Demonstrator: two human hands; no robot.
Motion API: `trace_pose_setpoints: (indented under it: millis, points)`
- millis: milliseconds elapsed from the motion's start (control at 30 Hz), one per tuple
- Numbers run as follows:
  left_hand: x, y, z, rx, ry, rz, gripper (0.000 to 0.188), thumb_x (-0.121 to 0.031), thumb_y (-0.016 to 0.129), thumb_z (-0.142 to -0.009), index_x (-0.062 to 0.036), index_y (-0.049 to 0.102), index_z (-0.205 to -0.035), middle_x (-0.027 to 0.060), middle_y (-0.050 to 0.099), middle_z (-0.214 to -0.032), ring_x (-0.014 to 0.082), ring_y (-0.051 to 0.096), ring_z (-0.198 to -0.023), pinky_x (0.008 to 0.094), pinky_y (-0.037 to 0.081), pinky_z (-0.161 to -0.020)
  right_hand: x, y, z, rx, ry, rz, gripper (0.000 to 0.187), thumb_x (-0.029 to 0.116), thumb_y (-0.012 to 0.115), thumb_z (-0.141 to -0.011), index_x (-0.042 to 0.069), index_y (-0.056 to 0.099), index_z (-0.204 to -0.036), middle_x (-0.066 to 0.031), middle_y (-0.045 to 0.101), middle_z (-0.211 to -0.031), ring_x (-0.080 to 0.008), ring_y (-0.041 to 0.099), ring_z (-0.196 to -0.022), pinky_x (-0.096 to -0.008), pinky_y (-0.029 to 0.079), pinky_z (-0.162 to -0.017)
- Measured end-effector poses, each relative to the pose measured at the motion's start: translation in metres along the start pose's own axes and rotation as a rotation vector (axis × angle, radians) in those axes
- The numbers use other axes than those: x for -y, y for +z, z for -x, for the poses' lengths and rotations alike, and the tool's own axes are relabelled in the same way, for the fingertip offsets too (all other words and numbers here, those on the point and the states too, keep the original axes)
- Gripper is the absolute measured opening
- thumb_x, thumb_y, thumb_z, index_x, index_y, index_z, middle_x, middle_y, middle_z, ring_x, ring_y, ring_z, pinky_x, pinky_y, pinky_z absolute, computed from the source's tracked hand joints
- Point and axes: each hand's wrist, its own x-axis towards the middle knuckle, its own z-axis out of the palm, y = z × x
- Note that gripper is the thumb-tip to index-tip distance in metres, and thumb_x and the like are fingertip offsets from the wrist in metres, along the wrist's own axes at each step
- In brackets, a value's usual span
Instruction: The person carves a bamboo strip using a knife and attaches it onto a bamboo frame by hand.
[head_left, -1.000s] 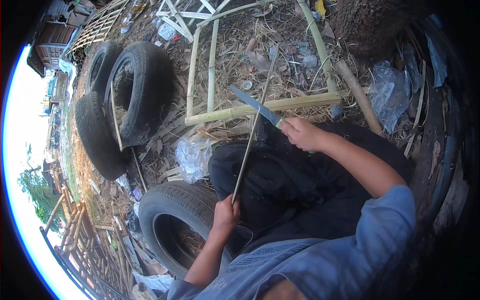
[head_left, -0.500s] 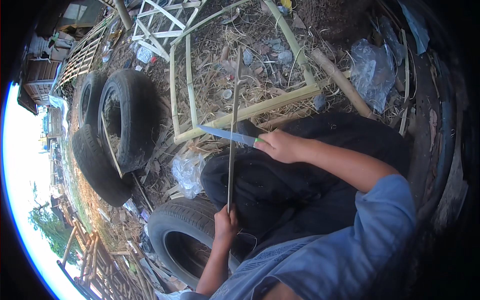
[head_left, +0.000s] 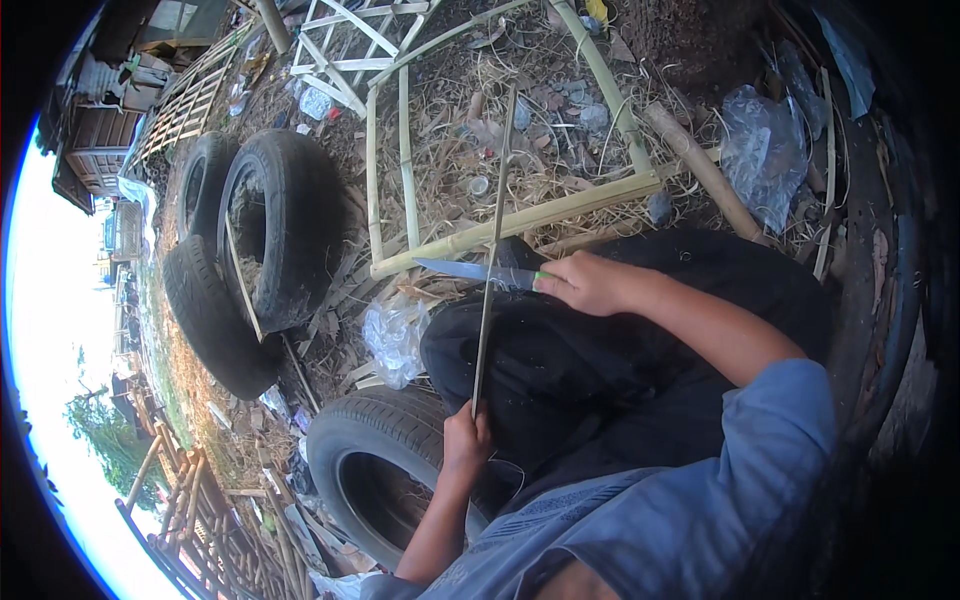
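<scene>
My left hand (head_left: pixel 466 437) is closed round the lower end of a long thin bamboo strip (head_left: pixel 496 235), which stands nearly upright in the view and leans slightly right at its top. In my right hand (head_left: pixel 588 283) is the handle of a knife (head_left: pixel 455 269), with a bit of green at the grip. The blade points left and crosses the strip about midway, over my dark-trousered knee (head_left: pixel 470 340). Whether the edge bites into the strip cannot be made out. Just beyond the knife lies a bamboo frame (head_left: pixel 540 218) on the ground.
Old tyres (head_left: pixel 290 230) lie at the left, and another tyre (head_left: pixel 350 430) is beside my left forearm. A clear plastic bag (head_left: pixel 395 340) sits near my knee. A thick bamboo pole (head_left: pixel 700 170) and more plastic (head_left: pixel 760 150) lie at the right. Shavings and litter cover the soil.
The whole view has shifted, so the surroundings appear farther right. Both hands keep their hold on strip and knife, and the blade still crosses the strip at about the same place.
</scene>
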Motion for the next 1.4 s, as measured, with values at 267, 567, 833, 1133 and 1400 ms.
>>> trace_pose_setpoints:
  millis: [267,567,833,1133,1400]
  points:
    - [-0.001,0.001,0.000,-0.008,0.025,0.014,0.031,-0.020,0.048,-0.096,0.0049,0.055,-0.080,0.0150,0.048,-0.054,0.0177,0.048,-0.050,0.0367,0.040,-0.051,-0.008,-0.003,-0.004,0.016,-0.025,-0.051,0.040,0.035,0.045,-0.098,-0.002,0.057,-0.088,-0.0221,0.060,-0.073,-0.0371,0.060,-0.072,-0.0438,0.045,-0.068]
    - [-0.010,0.000,-0.003,0.015,0.014,0.006,0.029,-0.022,0.049,-0.095,0.0036,0.059,-0.086,0.0255,0.056,-0.063,0.0440,0.060,-0.064,0.0466,0.045,-0.057,-0.027,0.021,-0.004,-0.076,-0.021,-0.250,0.041,0.036,0.045,-0.099,-0.002,0.058,-0.091,-0.0223,0.059,-0.072,-0.0373,0.059,-0.071,-0.0424,0.045,-0.068]
    - [-0.002,0.000,0.000,0.004,0.013,0.011,0.030,-0.023,0.049,-0.095,0.0027,0.057,-0.082,0.0267,0.055,-0.064,0.0458,0.058,-0.065,0.0495,0.043,-0.058,-0.016,0.041,0.006,-0.083,-0.032,-0.205,0.040,0.035,0.046,-0.099,-0.003,0.057,-0.091,-0.0186,0.055,-0.066,-0.0298,0.054,-0.061,-0.0396,0.044,-0.063]
    - [-0.001,-0.001,-0.002,0.027,-0.018,0.038,0.031,-0.024,0.049,-0.095,0.0029,0.057,-0.083,0.0281,0.055,-0.067,0.0480,0.056,-0.069,0.0499,0.044,-0.060,-0.003,0.035,0.010,0.200,0.281,-0.768,0.040,0.043,0.039,-0.101,0.012,0.041,-0.075,0.0043,0.035,-0.054,-0.0043,0.028,-0.040,-0.0221,0.025,-0.035]
    - [0.003,-0.001,0.001,0.030,-0.018,0.048,0.029,-0.023,0.050,-0.094,0.0020,0.057,-0.082,0.0269,0.057,-0.067,0.0469,0.057,-0.069,0.0501,0.044,-0.060,-0.001,0.030,0.016,0.015,-0.019,-0.098,0.038,0.034,0.046,-0.099,0.000,0.051,-0.082,-0.0133,0.048,-0.059,-0.0223,0.049,-0.051,-0.0384,0.041,-0.054]
